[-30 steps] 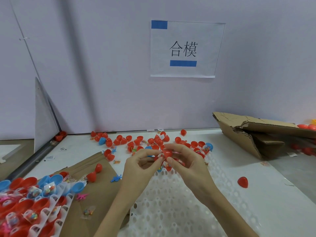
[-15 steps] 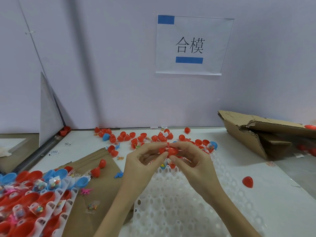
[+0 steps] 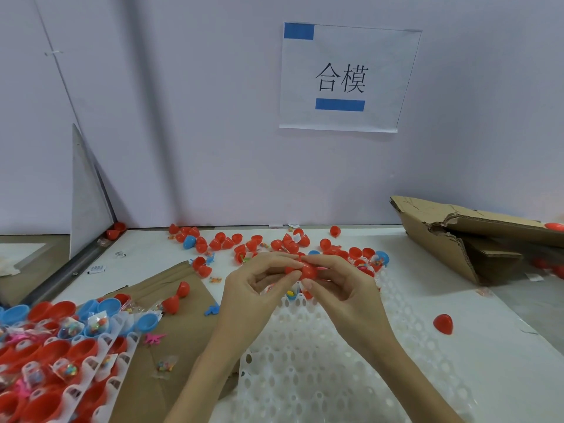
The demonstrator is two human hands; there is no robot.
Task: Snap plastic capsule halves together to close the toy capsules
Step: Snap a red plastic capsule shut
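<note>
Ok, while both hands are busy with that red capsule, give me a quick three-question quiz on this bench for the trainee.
1. True or false: the left hand and right hand both pinch the red capsule.
2. The lone red piece on the table lies: A) left of the hands, B) right of the hands, C) inside the cardboard box.
3. What colour are the strips on the wall sign?

Key: 1 true; 2 B; 3 blue.

Small assembly workstation: white bench (image 3: 503, 346) against partition wall, printed station sign (image 3: 348, 77) far, capsule halves (image 3: 253, 242) scattered, torn cardboard box (image 3: 451, 236) right.
</note>
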